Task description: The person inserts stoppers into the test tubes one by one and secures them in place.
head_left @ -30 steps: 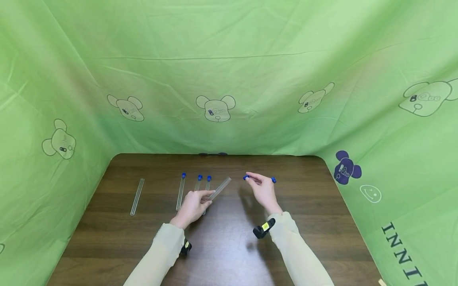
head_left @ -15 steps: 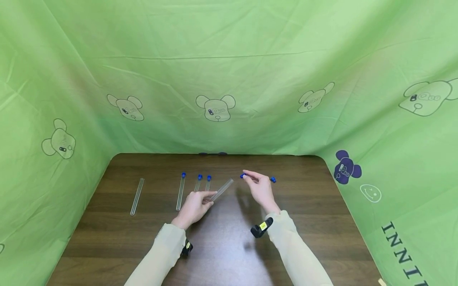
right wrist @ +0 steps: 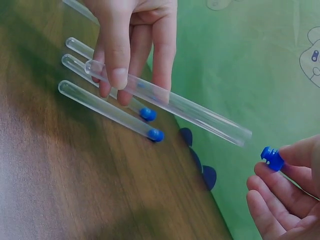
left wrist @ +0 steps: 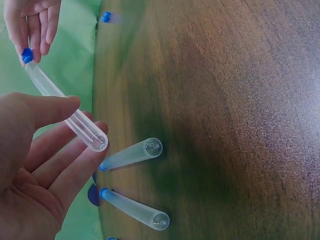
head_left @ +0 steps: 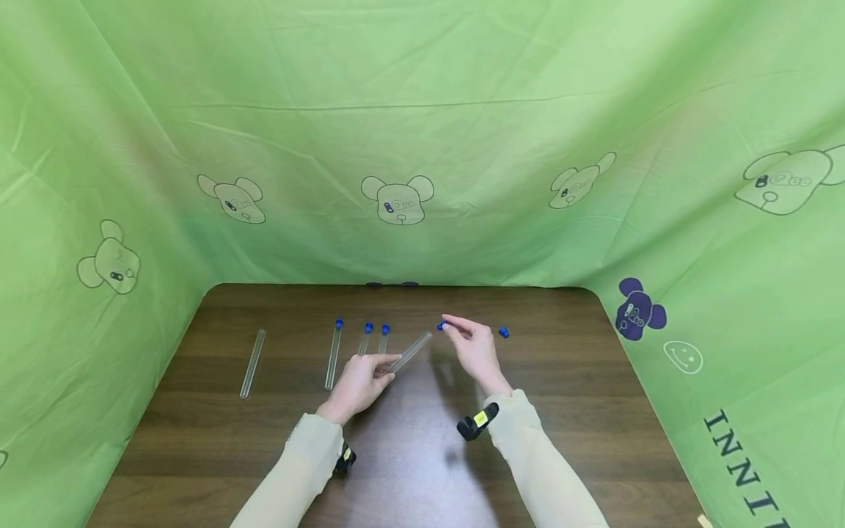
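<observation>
Head view: left hand (head_left: 356, 381), lower centre, pinching a tube (head_left: 413, 350) slanted up rightward; right hand (head_left: 478, 352), right of centre, pinching a blue cap (head_left: 441, 325). Left wrist view: tube at left, clear, slender, round-ended; counter (left wrist: 225, 125), brown, wood-grained. Right wrist view: cap at lower right, notched, just beside tube's mouth.

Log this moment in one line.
left hand: holds clear slender tube | right hand: pinches stubby blue cap | status: cap apart from tube

A green cloth curtain (head_left: 422, 139) with outlined animal heads (head_left: 404, 209) lines the left, far and right sides of a brown wood-grain table (head_left: 581, 367).
</observation>
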A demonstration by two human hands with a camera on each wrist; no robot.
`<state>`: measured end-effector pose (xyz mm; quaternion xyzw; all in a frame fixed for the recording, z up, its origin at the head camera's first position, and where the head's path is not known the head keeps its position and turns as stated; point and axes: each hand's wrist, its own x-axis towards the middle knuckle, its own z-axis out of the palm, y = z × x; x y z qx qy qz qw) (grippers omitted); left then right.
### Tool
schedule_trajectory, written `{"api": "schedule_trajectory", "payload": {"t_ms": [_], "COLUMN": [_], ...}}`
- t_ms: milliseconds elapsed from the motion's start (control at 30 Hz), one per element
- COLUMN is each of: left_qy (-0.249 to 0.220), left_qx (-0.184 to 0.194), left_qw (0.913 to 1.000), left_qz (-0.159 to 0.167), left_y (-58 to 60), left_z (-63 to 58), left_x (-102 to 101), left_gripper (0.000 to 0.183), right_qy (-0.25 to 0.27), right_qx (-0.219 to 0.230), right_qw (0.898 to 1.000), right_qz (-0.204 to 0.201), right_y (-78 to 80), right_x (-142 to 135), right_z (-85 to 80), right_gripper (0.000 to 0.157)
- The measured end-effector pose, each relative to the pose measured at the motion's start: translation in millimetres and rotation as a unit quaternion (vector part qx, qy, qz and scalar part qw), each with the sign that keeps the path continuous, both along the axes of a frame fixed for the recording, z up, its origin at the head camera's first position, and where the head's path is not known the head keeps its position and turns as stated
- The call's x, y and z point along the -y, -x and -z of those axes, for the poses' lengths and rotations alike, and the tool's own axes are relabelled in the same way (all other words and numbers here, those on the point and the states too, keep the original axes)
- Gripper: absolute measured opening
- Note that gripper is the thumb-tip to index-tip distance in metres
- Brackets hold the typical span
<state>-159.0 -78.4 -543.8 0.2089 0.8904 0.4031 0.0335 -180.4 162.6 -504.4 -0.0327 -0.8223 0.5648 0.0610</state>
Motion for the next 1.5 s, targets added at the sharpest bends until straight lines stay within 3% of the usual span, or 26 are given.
{"api": "schedule_trajectory", "payload": {"t_ms": [667,1100,1500], "left_qy": [-0.008,-0.009,0.010], "left_qx": [-0.004,-0.010,-0.017], "left_qw": [0.9999,0.9998,0.9998], "left_qz": [0.008,0.013,0.008], "left_y": [0.0,0.3,0.9], "left_z": [1.7,1.2,2.2], "left_x": [-2,-3,-3], "left_gripper": [0.037,0.037,0.035], "right_qy": [0.007,0.026,0.037], "right_qx": [0.016,0.003,-0.004], "right_qw": [1.000,0.999,0.999], "right_qz": [-0.020,-0.031,-0.011], "right_y": [-2.2,-3.2,-4.9], "right_x": [6,11,17], "right_z": [4.8,9.6,12.7], "right_gripper": [0.026,0.025,0.029]}}
